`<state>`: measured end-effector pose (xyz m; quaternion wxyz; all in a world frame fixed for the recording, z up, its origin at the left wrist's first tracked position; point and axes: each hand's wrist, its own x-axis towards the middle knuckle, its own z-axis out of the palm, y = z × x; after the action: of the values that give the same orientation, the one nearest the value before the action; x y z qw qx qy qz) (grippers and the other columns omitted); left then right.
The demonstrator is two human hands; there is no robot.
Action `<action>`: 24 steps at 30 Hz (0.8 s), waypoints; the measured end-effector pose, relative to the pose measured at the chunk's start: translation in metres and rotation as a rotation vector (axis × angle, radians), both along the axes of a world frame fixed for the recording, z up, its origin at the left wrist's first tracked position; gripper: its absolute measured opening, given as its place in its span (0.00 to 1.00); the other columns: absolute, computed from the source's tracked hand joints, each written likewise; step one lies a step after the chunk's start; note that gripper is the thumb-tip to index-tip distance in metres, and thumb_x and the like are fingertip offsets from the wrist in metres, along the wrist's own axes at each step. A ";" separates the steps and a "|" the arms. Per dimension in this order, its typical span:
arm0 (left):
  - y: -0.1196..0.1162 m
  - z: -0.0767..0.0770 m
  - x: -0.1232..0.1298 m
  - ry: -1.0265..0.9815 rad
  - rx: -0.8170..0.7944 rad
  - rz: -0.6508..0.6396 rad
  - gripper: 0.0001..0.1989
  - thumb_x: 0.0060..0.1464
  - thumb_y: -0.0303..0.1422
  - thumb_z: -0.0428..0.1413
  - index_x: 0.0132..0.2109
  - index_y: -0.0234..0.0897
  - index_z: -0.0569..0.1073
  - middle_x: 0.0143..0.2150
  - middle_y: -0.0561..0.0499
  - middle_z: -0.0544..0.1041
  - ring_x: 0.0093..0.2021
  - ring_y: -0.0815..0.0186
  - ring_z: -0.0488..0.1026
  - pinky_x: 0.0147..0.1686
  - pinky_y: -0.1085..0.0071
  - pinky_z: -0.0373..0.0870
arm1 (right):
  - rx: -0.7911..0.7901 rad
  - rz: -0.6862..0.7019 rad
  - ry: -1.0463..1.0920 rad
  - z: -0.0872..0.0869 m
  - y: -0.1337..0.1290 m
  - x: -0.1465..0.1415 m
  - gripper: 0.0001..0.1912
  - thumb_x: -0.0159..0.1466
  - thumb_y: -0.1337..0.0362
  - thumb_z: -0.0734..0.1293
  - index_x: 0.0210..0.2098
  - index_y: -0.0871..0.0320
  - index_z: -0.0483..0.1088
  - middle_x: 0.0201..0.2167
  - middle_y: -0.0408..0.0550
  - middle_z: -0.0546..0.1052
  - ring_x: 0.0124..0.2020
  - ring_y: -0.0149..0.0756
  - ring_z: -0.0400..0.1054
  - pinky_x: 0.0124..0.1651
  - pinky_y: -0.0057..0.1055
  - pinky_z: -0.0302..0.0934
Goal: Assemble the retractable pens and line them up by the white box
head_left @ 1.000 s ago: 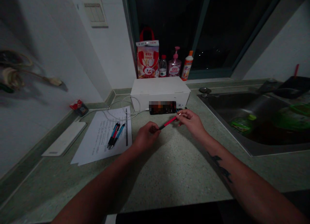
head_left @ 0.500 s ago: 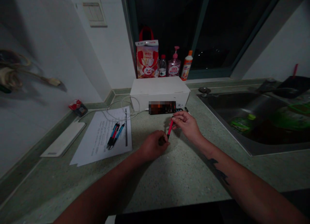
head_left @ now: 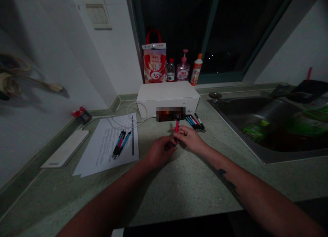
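- Clamping red pen [head_left: 177, 125] in front of phone [head_left: 170, 114]: right hand [head_left: 191, 137] grip.
- Left hand [head_left: 159, 152] covers pen's tip; can't tell its grip.
- Phone screen pixelated.

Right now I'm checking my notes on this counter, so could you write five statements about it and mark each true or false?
1. The left hand and right hand are both at the red pen. True.
2. Loose pens lie on the papers. True.
3. The papers are to the right of both hands. False: they lie to the left.
4. A row of pens lies right of the phone. True.
5. The phone lies on the papers. False: it is in front of the white box.
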<state>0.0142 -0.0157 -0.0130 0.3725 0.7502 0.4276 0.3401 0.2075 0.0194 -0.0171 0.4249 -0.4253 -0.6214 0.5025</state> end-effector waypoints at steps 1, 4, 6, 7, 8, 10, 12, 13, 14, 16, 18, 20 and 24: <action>0.001 0.000 -0.001 0.006 0.010 0.002 0.05 0.56 0.30 0.60 0.42 0.38 0.77 0.39 0.49 0.80 0.37 0.64 0.75 0.40 0.67 0.71 | 0.048 -0.073 -0.059 0.000 0.003 0.005 0.23 0.62 0.47 0.71 0.48 0.58 0.76 0.30 0.46 0.79 0.29 0.37 0.73 0.33 0.33 0.67; 0.002 0.002 -0.002 0.027 0.028 0.033 0.08 0.57 0.30 0.60 0.45 0.38 0.78 0.41 0.49 0.81 0.37 0.65 0.74 0.41 0.67 0.72 | 0.221 -0.385 -0.393 0.009 0.014 0.030 0.19 0.67 0.52 0.67 0.49 0.58 0.77 0.31 0.48 0.81 0.32 0.40 0.74 0.37 0.34 0.66; 0.002 0.003 -0.003 0.032 0.018 0.042 0.08 0.58 0.30 0.59 0.45 0.38 0.78 0.42 0.49 0.81 0.37 0.66 0.74 0.41 0.67 0.72 | 0.263 -0.516 -0.638 0.019 0.019 0.049 0.17 0.68 0.56 0.65 0.51 0.57 0.78 0.41 0.54 0.83 0.39 0.44 0.77 0.42 0.35 0.66; 0.002 0.003 -0.003 0.033 0.013 0.043 0.08 0.58 0.30 0.59 0.45 0.38 0.78 0.42 0.49 0.81 0.36 0.66 0.74 0.41 0.67 0.72 | 0.254 -0.567 -0.757 0.023 0.020 0.058 0.17 0.69 0.57 0.65 0.50 0.57 0.79 0.43 0.56 0.84 0.41 0.46 0.77 0.42 0.35 0.66; 0.002 0.004 -0.003 0.035 0.008 0.040 0.08 0.58 0.30 0.59 0.46 0.38 0.78 0.42 0.48 0.81 0.36 0.66 0.74 0.41 0.67 0.73 | 0.229 -0.617 -0.861 0.027 0.021 0.065 0.18 0.70 0.56 0.64 0.50 0.58 0.80 0.44 0.58 0.84 0.42 0.47 0.78 0.42 0.35 0.66; 0.001 0.004 -0.003 0.041 0.002 0.036 0.08 0.58 0.30 0.59 0.46 0.38 0.78 0.41 0.48 0.81 0.36 0.66 0.75 0.42 0.66 0.73 | 0.181 -0.688 -1.006 0.033 0.022 0.078 0.19 0.70 0.55 0.63 0.50 0.58 0.80 0.45 0.59 0.84 0.43 0.49 0.78 0.41 0.35 0.66; 0.000 0.005 -0.003 0.046 -0.004 0.041 0.09 0.58 0.30 0.59 0.46 0.38 0.78 0.40 0.48 0.81 0.36 0.65 0.75 0.43 0.66 0.73 | 0.147 -0.745 -1.084 0.034 0.024 0.088 0.19 0.71 0.56 0.63 0.51 0.59 0.80 0.46 0.62 0.84 0.44 0.51 0.79 0.41 0.36 0.66; 0.000 0.005 -0.003 0.050 -0.008 0.042 0.09 0.58 0.30 0.59 0.46 0.38 0.78 0.40 0.48 0.81 0.36 0.65 0.75 0.43 0.66 0.73 | 0.125 -0.761 -1.107 0.033 0.025 0.091 0.20 0.71 0.56 0.63 0.52 0.60 0.80 0.46 0.63 0.83 0.44 0.52 0.79 0.41 0.37 0.66; 0.000 0.005 -0.003 0.054 -0.012 0.041 0.09 0.58 0.30 0.59 0.46 0.38 0.78 0.40 0.48 0.81 0.36 0.66 0.75 0.43 0.66 0.73 | 0.101 -0.766 -1.125 0.031 0.026 0.094 0.20 0.71 0.57 0.63 0.52 0.60 0.80 0.46 0.64 0.83 0.44 0.53 0.79 0.40 0.38 0.66; -0.001 0.006 -0.003 0.062 -0.018 0.037 0.09 0.58 0.30 0.59 0.46 0.37 0.78 0.39 0.49 0.80 0.36 0.66 0.74 0.43 0.66 0.73 | 0.047 -0.757 -1.157 0.027 0.029 0.098 0.20 0.71 0.57 0.64 0.52 0.61 0.80 0.45 0.65 0.83 0.45 0.54 0.79 0.40 0.38 0.66; -0.001 0.006 -0.004 0.064 -0.018 0.031 0.10 0.58 0.30 0.59 0.47 0.37 0.78 0.39 0.49 0.80 0.35 0.66 0.74 0.42 0.66 0.73 | 0.016 -0.725 -1.182 0.022 0.032 0.099 0.19 0.70 0.57 0.64 0.50 0.60 0.81 0.45 0.65 0.83 0.45 0.53 0.79 0.40 0.37 0.66; 0.000 0.006 -0.004 0.060 -0.015 0.026 0.10 0.58 0.30 0.59 0.47 0.37 0.78 0.38 0.49 0.80 0.35 0.66 0.74 0.42 0.66 0.73 | 0.017 -0.693 -1.185 0.019 0.034 0.099 0.19 0.70 0.57 0.64 0.49 0.60 0.82 0.45 0.64 0.83 0.44 0.51 0.79 0.40 0.36 0.66; 0.001 0.005 -0.005 0.061 -0.010 0.032 0.10 0.58 0.31 0.58 0.47 0.36 0.78 0.38 0.49 0.80 0.35 0.66 0.74 0.41 0.67 0.72 | 0.044 -0.669 -1.168 0.015 0.037 0.095 0.19 0.70 0.56 0.63 0.48 0.59 0.82 0.46 0.62 0.83 0.44 0.48 0.78 0.41 0.35 0.66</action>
<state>0.0095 -0.0151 -0.0079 0.3577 0.7514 0.4522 0.3209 0.3028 0.0564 -0.0021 0.1602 -0.7881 -0.5940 0.0185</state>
